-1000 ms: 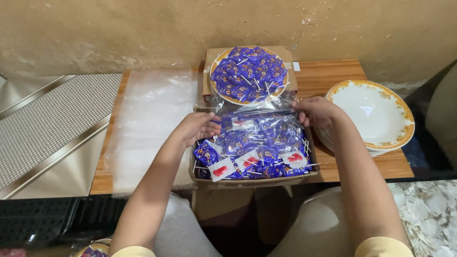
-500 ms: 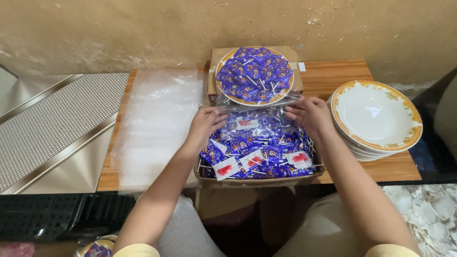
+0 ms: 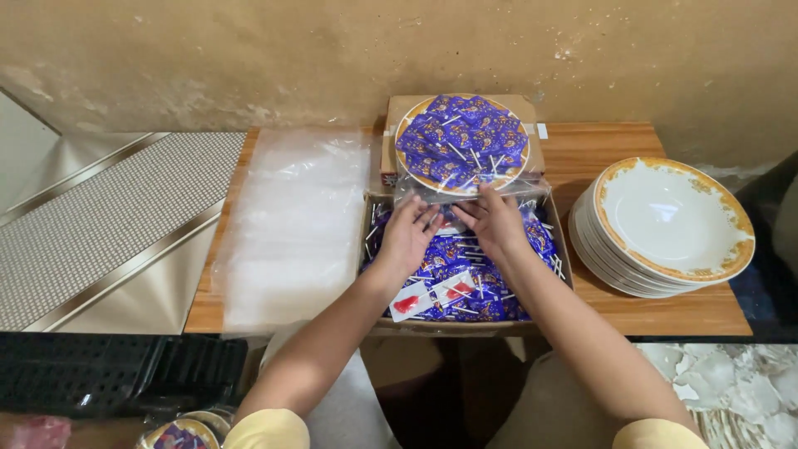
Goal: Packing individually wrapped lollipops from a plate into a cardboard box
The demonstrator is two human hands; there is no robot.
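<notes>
A stack of clear plastic bags [image 3: 291, 224] lies flat on the left part of the wooden table [image 3: 598, 158]. Just right of it, the left hand [image 3: 409, 237] rests with fingers loosely spread over an open cardboard box [image 3: 565, 258] full of blue-wrapped lollipops [image 3: 465, 287]. The right hand [image 3: 496, 220] sits close beside it, fingers apart, seemingly touching a clear wrapper edge, though glare blurs this. Behind both, a plate of lollipops [image 3: 461, 143] stands on a second box. Stacked white plates [image 3: 669, 220] sit far right.

A clear plastic bag [image 3: 465, 193] – crumpled and glossy – lies over blue-wrapped lollipops [image 3: 465, 278] that fill an open cardboard box [image 3: 565, 262] on the table's near edge.
</notes>
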